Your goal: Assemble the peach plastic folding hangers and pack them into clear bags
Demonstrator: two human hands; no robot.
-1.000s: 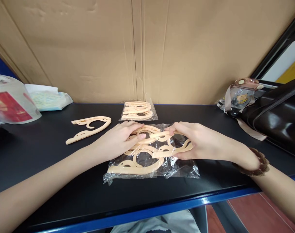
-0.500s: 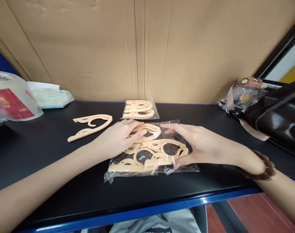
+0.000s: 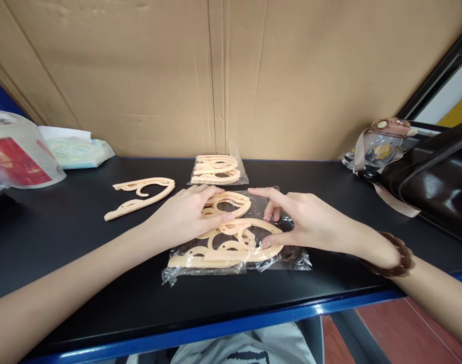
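A clear plastic bag [image 3: 302, 262] lies flat near the table's front, with several cream folding hangers inside. The front folding hanger [image 3: 215, 260] has its rounded end toward the bag's right side. My left hand [image 3: 185, 212] lies over the bag's left part, thumb and fingers apart, resting on the rear folding hanger [image 3: 244, 202]. On the right, my right hand [image 3: 310, 220] is open around the front hanger's rounded end. Its thumb touches that hanger, its index finger is stretched out, and its other fingers are bent. A loose folding hanger [image 3: 147, 199] lies left of the bag.
Behind sits a smaller bag of folded hangers [image 3: 217, 169], against a cardboard wall [image 3: 139, 76]. A tissue pack [image 3: 79, 151] and a white tub-like container [image 3: 22, 151] stand at left. At right are a clear bottle [image 3: 382, 146] with a strap and a shiny dark bag [image 3: 435, 177].
My right hand has moved left, and the front hanger's rounded end has slid left within the plastic bag. My left hand stays nearly in place.
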